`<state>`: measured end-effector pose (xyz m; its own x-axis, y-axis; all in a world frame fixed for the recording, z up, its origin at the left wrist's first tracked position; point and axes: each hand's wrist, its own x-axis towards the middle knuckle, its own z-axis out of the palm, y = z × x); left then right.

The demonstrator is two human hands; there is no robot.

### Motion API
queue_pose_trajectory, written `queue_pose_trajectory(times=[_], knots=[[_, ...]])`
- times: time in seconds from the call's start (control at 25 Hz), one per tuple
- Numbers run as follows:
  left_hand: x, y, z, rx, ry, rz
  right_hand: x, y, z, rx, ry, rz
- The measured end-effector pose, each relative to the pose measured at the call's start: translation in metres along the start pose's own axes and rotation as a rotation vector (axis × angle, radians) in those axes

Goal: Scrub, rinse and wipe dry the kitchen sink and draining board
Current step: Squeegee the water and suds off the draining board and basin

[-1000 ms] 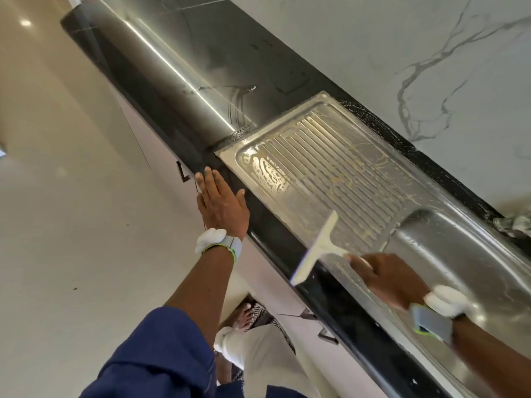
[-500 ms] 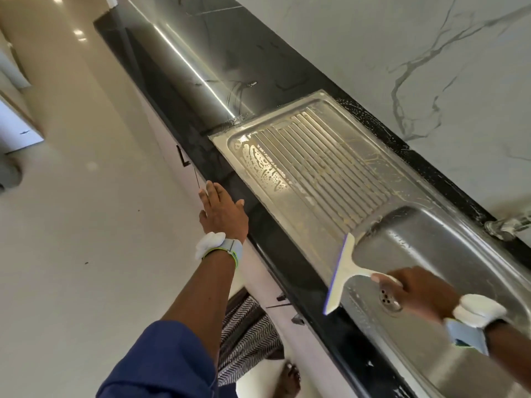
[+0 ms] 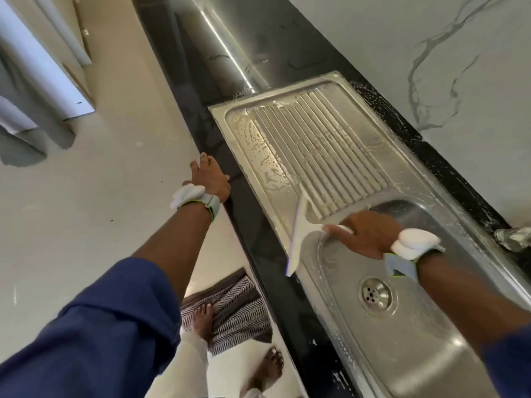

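White plastic squeegee point(image 3: 298, 237), gripped by right hand point(image 3: 365, 234), has dragged toward five o'clock; ribbed steel draining board point(image 3: 316, 145) still soapy; left hand point(image 3: 209, 179) flat, perhaps bracing.

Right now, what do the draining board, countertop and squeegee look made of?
draining board: likely stainless steel, satin sheen, pressed ribs, bright reflections.
countertop: polished black stone, perhaps granite; mirrors a light strip.
squeegee: white plastic by its look, matte; blade edge unclear.

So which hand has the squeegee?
The right hand: it grips the white squeegee by its handle at the sink, while the left hand rests on the black countertop edge, holding nothing.
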<state>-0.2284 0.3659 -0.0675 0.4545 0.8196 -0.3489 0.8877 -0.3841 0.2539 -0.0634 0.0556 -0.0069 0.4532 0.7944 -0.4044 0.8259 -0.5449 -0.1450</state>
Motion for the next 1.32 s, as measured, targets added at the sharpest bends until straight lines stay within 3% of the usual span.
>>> queue_pose_trajectory(times=[0.12,0.28,0.4,0.56,0.64,0.8,1.12,1.32], knots=[[-0.002,-0.001,-0.001,-0.002,0.025,0.017,0.003,0.016,-0.016,0.284,0.074,0.122],[0.019,-0.006,0.009,-0.152,0.267,0.032,0.076,-0.035,-0.037,1.115,0.114,0.301],[0.076,-0.001,-0.005,-0.270,0.389,-0.004,0.144,-0.062,-0.063,1.257,0.131,0.345],[0.153,0.020,-0.027,-0.458,0.379,-0.149,0.243,-0.072,-0.094,1.346,0.246,0.482],[0.174,0.027,-0.022,-0.479,0.370,-0.241,0.287,-0.067,-0.104,1.243,0.274,0.532],[0.178,0.032,-0.005,-0.353,0.431,-0.250,0.324,-0.058,-0.085,0.638,0.269,0.472],[0.171,0.034,-0.008,-0.327,0.436,-0.258,0.316,-0.102,-0.067,0.363,0.269,0.310],[0.168,0.035,-0.012,-0.349,0.396,-0.266,0.227,-0.068,-0.040,0.189,0.166,0.225]])
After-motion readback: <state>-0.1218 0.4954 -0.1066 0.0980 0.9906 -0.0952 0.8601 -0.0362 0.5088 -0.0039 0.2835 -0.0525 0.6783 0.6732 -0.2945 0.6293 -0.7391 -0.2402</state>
